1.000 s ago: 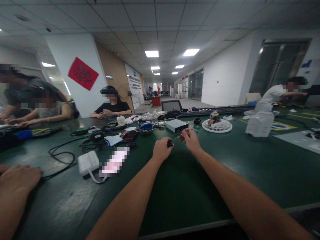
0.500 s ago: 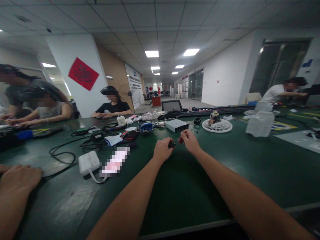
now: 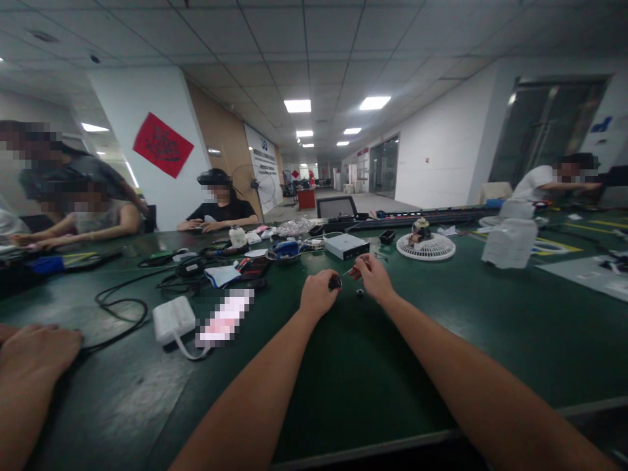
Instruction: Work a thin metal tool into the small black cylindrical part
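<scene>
My left hand (image 3: 318, 292) is closed around a small black part (image 3: 335, 282), whose exact kind I cannot make out. To its right, my right hand (image 3: 373, 277) grips a small screwdriver (image 3: 349, 271) with a red handle, mostly hidden by the fingers. Its thin shaft points left towards the black part, and whether the tip touches it is too small to tell. Below my right fingers a small dark piece (image 3: 360, 293) lies on the green table (image 3: 358, 379).
Beyond my hands stand a grey metal-cased drive (image 3: 346, 246), a black tray (image 3: 387, 237) and a white fan grille (image 3: 426, 246). Cables (image 3: 122, 297) and a white adapter (image 3: 174, 319) lie left. Another person's hand (image 3: 42, 350) rests at the left edge. Several people sit or stand around.
A small dark piece now lies on the table below my right hand, where none showed before. The screwdriver's shaft shows more clearly between my hands. Both hands have stayed nearly in place.
</scene>
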Tool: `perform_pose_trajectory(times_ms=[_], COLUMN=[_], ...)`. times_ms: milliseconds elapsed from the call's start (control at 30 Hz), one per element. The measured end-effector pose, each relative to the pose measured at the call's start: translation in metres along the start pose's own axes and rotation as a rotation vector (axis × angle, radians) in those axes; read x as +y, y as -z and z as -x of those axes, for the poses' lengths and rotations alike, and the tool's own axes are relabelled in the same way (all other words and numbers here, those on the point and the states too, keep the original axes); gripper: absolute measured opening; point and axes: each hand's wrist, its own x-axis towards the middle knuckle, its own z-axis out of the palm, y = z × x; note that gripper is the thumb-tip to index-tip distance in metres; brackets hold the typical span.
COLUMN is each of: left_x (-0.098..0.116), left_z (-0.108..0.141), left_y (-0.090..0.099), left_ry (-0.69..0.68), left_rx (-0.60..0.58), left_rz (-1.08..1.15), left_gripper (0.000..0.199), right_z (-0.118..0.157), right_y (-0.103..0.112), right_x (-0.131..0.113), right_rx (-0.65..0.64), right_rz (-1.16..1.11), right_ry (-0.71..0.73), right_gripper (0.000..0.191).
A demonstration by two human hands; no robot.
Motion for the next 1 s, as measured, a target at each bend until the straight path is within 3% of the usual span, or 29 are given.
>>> perform_pose_trajectory(times_ms=[167,267,333,433,600,833,1000], left_x=[0.000,0.000,0.000,0.000,-0.001,-0.003,-0.003], left_z=[0.000,0.000,0.000,0.000,0.000,0.000,0.000], left_y=[0.001,0.002,0.001,0.001,0.001,-0.001,-0.003], left_ry=[0.000,0.014,0.022,0.021,0.019,0.001,-0.023], left_rx=[-0.003,-0.012,-0.021,-0.030,-0.043,-0.032,-0.056], left_rz=[0.000,-0.008,-0.010,-0.005,-0.008,0.013,0.044], left_gripper=[0.027,0.027,0.027,0.028,0.028,0.027,0.031], right_z=[0.000,0.000,0.000,0.001,0.001,0.001,0.001], right_y=[0.010,0.014,0.014,0.013,0.014,0.011,0.008], right_x=[-0.009,-0.017,-0.021,-0.020,-0.008,-0.004,-0.005], right_rx=[0.225,0.172,0.037,-0.153,-0.295,-0.353,-0.321], right_rz=[0.314,0.505,0.713,0.966,1.004,0.971,0.908], right_ry=[0.253,0.377,0.290,0.004,-0.171,-0.195,-0.093], right_gripper=[0.026,0.023,0.026,0.024,0.039,0.017,0.020])
